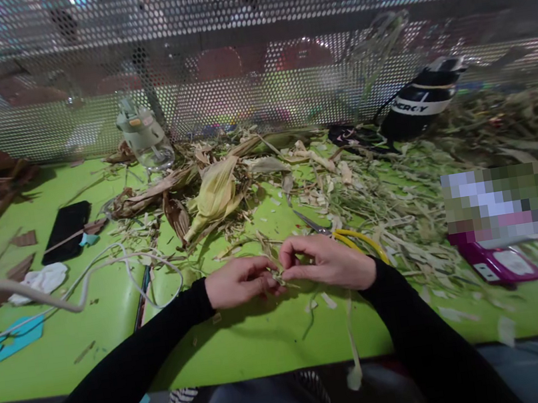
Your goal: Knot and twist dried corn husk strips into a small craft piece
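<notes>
Your hands meet over the green table [211, 358]. Left hand [235, 282]: thumb and fingers curled nearly closed, pinching a husk strip [267, 245]. Right hand [328, 261]: thumb and index tips pinched on the same strip, small gap behind the tips. Strip sits between your two sets of fingertips; they cover most of it, so I can't tell if it's one piece or several. Scissors [313, 224] lie just beyond your right fingers, handles partly behind that hand. Corn husk [214, 193] beyond your left fingers. Shreds [363, 194] heaped beyond and right of your fingers, blurred toward the edge. Magenta gadget [502, 257] well right of your fingers, pixelation over its upper end. Sleeves [424, 326] cut off at the bottom.
</notes>
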Demonstrator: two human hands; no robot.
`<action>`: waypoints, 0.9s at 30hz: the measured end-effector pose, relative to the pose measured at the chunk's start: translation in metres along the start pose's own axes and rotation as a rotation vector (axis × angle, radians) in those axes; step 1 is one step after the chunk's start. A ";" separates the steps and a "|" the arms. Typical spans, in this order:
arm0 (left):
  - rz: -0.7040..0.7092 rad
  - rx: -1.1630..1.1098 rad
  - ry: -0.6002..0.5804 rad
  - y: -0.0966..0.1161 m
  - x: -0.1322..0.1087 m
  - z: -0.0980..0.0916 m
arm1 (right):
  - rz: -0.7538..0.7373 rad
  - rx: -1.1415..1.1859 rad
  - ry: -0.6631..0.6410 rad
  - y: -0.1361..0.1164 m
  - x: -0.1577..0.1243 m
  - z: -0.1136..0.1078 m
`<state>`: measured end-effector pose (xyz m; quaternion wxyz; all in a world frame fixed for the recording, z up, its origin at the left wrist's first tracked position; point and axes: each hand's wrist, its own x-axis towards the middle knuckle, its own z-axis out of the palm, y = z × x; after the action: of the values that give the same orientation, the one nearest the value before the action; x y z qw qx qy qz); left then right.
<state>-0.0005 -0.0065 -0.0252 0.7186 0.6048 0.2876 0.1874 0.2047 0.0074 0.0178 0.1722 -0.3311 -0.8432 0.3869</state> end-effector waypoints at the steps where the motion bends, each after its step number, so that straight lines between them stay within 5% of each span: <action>1: -0.007 -0.010 -0.011 0.000 0.000 -0.001 | -0.004 0.003 -0.009 0.000 0.000 0.000; 11: -0.084 -0.116 -0.113 -0.001 0.000 -0.005 | -0.079 0.005 -0.072 0.002 0.000 0.004; 15: -0.083 -0.196 -0.078 -0.002 0.003 -0.006 | -0.082 -0.069 0.059 0.001 0.004 0.014; 20: -0.054 -0.390 0.132 0.001 0.004 -0.007 | -0.144 -0.105 0.327 0.002 0.006 0.012; 27: -0.050 -0.434 0.179 0.002 0.003 -0.006 | -0.069 -0.071 0.378 0.006 0.007 0.013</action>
<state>-0.0022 0.0006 -0.0247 0.8078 0.4099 0.3179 0.2800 0.1950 0.0074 0.0051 0.3288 -0.3748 -0.8197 0.2820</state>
